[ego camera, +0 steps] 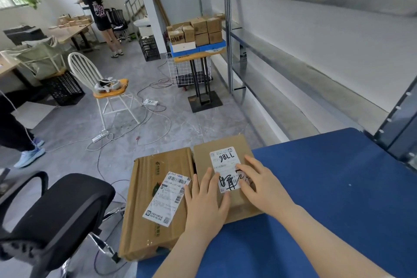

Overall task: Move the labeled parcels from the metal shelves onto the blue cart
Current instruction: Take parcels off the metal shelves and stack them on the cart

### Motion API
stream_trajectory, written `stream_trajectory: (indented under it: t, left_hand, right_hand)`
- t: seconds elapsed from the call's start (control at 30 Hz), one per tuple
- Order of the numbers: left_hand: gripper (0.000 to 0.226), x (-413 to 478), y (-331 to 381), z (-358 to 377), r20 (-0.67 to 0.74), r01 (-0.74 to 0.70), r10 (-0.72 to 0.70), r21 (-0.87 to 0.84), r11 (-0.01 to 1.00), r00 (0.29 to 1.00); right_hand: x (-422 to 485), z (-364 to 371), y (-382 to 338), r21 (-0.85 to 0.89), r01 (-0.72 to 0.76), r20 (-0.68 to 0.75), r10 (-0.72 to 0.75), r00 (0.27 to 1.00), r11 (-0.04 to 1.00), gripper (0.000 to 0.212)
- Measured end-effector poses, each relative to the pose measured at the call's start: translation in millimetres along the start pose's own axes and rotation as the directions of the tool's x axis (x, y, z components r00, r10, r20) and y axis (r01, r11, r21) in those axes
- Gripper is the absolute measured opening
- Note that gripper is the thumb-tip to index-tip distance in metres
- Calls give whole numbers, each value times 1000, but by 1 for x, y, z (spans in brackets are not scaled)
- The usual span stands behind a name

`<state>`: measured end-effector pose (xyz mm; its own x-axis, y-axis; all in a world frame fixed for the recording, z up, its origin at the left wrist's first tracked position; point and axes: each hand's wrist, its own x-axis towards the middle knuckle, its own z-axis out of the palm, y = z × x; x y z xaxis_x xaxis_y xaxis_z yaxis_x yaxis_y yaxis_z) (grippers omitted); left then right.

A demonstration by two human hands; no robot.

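Observation:
Two labeled cardboard parcels lie side by side on the left end of the blue cart (338,187). The larger parcel (146,192) carries a tilted white label and overhangs the cart's left edge. The smaller parcel (216,149) has a label marked "98LL". My left hand (206,203) lies flat on the smaller parcel's near left part, fingers spread, at the seam between both boxes. My right hand (257,181) rests flat on the same parcel, partly covering its label. Neither hand grips anything. The metal shelves (293,70) at right look bare.
A black office chair (56,214) stands at lower left. Cables and power strips trail over the grey floor. A white chair (108,90) holds a headset. A small table with stacked boxes (198,31) is beyond. One person stands far back left; another's legs show at left edge.

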<state>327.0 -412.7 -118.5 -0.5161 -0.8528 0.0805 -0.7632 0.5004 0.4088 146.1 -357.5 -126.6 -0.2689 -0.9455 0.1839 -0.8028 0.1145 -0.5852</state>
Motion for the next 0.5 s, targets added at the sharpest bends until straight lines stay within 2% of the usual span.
stream_trajectory:
  t: [0.17, 0.3, 0.4, 0.5]
  left_hand:
    - [56, -1, 1, -4, 9, 0, 0, 2, 1000, 1000]
    - [60, 6, 27, -23, 3, -130, 131, 100, 986, 991]
    - [58, 25, 91, -34, 11, -280, 279, 36, 959, 960]
    - [58, 24, 192, -25, -18, -475, 475, -72, 877, 880]
  right_hand:
    - [-7, -11, -3, -30, -12, 18, 12, 1000, 999, 48]
    - [-43, -60, 6, -64, -123, -38, 121, 992, 990, 51]
    - [-90, -122, 22, -113, -264, -151, 246, 957, 958, 52]
    - [-163, -194, 44, -145, -442, -331, 378, 865, 885, 53]
